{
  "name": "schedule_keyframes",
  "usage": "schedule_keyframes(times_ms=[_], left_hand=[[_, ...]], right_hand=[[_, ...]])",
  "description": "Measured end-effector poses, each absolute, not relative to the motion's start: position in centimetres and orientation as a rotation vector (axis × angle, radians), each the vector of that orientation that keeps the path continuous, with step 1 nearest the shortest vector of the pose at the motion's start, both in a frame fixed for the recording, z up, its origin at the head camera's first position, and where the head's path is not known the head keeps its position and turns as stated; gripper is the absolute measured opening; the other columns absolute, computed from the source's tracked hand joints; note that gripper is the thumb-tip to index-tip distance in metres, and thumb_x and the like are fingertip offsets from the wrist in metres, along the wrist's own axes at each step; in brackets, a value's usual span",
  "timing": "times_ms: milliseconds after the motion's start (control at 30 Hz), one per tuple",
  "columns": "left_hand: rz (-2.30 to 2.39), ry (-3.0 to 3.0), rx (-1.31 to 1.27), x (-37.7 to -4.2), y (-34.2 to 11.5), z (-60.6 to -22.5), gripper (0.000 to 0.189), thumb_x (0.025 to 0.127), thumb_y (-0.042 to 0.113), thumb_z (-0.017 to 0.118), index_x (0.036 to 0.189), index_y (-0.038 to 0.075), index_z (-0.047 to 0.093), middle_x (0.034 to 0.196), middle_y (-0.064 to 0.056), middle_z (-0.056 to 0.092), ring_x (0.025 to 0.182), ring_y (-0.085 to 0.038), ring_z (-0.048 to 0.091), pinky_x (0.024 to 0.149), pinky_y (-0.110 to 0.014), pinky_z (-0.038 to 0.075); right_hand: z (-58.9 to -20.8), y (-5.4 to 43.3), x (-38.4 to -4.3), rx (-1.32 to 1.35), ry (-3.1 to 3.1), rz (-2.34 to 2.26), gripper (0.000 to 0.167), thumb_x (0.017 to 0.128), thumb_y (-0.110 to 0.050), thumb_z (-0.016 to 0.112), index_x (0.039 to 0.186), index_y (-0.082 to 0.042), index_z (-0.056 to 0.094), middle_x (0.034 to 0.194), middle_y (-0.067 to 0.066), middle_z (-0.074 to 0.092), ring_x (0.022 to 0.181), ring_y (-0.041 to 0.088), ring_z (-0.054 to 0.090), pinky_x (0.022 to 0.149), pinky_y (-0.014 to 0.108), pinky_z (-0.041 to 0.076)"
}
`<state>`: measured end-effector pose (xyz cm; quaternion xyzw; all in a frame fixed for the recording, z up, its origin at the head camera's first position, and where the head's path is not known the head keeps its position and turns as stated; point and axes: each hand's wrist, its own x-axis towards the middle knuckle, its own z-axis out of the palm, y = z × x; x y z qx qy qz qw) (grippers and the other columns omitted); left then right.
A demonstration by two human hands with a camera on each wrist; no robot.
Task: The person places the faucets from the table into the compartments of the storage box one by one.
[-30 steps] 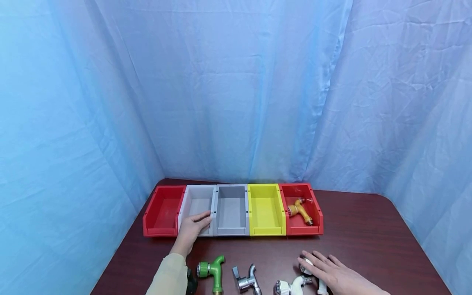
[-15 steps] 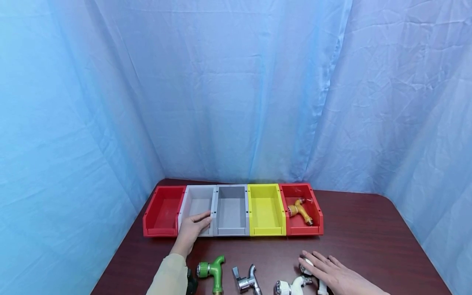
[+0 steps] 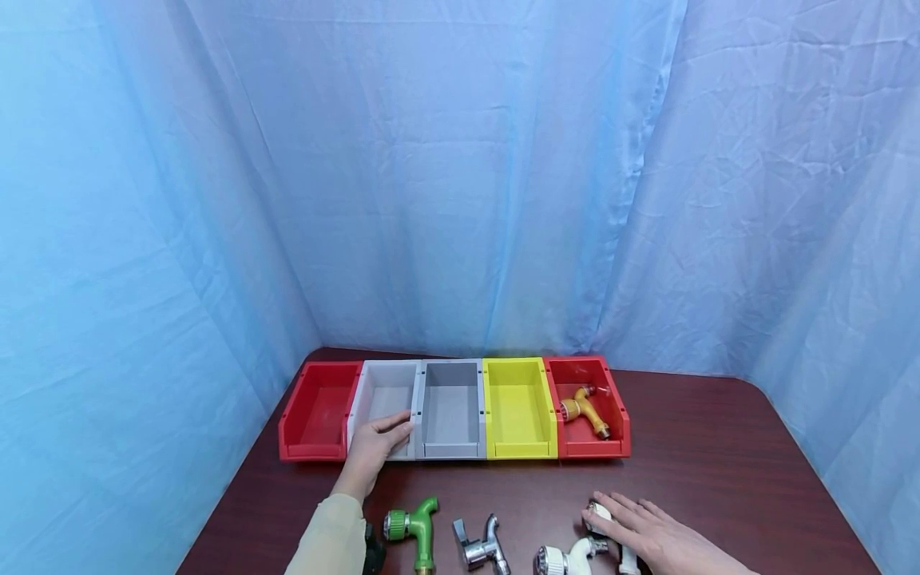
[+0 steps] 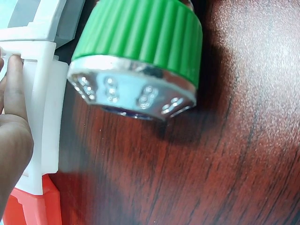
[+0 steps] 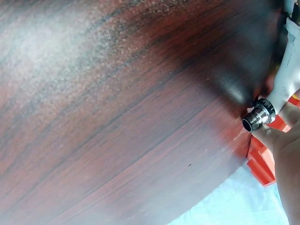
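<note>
My left hand [image 3: 372, 451] reaches over the front of the white bin [image 3: 391, 382], fingers fairly straight, tips at the wall shared with the grey bin [image 3: 451, 407]. No object shows in it. My right hand [image 3: 643, 531] lies with extended fingers over a white tap [image 3: 628, 561], partly hiding it; the tap's threaded metal end [image 5: 258, 115] shows in the right wrist view. Beside it lies a second white tap [image 3: 575, 559]. A chrome tap [image 3: 483, 549] and a green tap [image 3: 419, 531] lie further left; the green tap's ribbed knob [image 4: 140, 37] looms in the left wrist view.
Bins stand in a row at the back: a left red bin [image 3: 319, 403], white, grey, a yellow bin [image 3: 517, 403] and a right red bin [image 3: 592, 451] holding a yellow tap [image 3: 585, 411]. A dark object [image 3: 374, 551] shows beside the left sleeve. Blue curtains [image 3: 460, 200] surround the table [image 3: 704, 447].
My right hand's fingers have shifted very slightly to the right and toward me, showing a bit more of the white tap's knob. My left hand, the taps and the bins stay where they were.
</note>
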<state>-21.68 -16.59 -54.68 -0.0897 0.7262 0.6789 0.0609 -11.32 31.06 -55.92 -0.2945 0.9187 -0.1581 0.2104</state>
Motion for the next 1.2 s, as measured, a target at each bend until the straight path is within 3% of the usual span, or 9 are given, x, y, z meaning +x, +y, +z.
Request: schedule_keyframes(times_ms=[300, 567, 900, 1200], left_hand=[[2.057, 2.198, -0.275, -21.7, -16.6, -54.8, 0.045, 0.094, 0.024, 0.076, 0.136, 0.010, 0.068, 0.144, -0.015, 0.059, 0.127, -0.024, 0.061, 0.098, -0.034, 0.055], [2.050, 2.212, -0.261, -21.7, -16.6, -54.8, 0.045, 0.095, 0.024, 0.075, 0.137, 0.011, 0.067, 0.145, -0.016, 0.058, 0.127, -0.024, 0.061, 0.099, -0.035, 0.054], [2.060, 2.202, -0.257, -21.8, -16.6, -54.9, 0.045, 0.095, 0.023, 0.075, 0.137, 0.010, 0.067, 0.144, -0.016, 0.059, 0.124, -0.023, 0.064, 0.098, -0.034, 0.054], [2.053, 2.205, -0.254, -21.7, -16.5, -54.7, 0.045, 0.095, 0.023, 0.075, 0.137, 0.010, 0.067, 0.145, -0.016, 0.058, 0.126, -0.025, 0.062, 0.099, -0.035, 0.054]], right_hand=[[-55.5, 31.0, -11.2, -0.775, 2.560, -0.411, 0.094, 0.080, -0.079, 0.062, 0.160, -0.048, 0.023, 0.160, -0.006, 0.040, 0.135, 0.027, 0.046, 0.099, 0.067, 0.047], [-55.3, 30.9, -11.0, -0.761, 2.532, -0.452, 0.091, 0.082, -0.078, 0.061, 0.160, -0.048, 0.023, 0.161, -0.006, 0.039, 0.140, 0.032, 0.043, 0.102, 0.076, 0.038], [-55.1, 30.8, -10.9, -0.922, 2.646, -0.379, 0.093, 0.082, -0.081, 0.057, 0.161, -0.042, 0.027, 0.158, -0.009, 0.042, 0.138, 0.026, 0.046, 0.101, 0.075, 0.039], [-54.7, 31.0, -11.3, -1.153, 2.811, -0.237, 0.089, 0.087, -0.077, 0.054, 0.162, -0.035, 0.030, 0.155, -0.007, 0.047, 0.133, 0.022, 0.051, 0.097, 0.065, 0.049]])
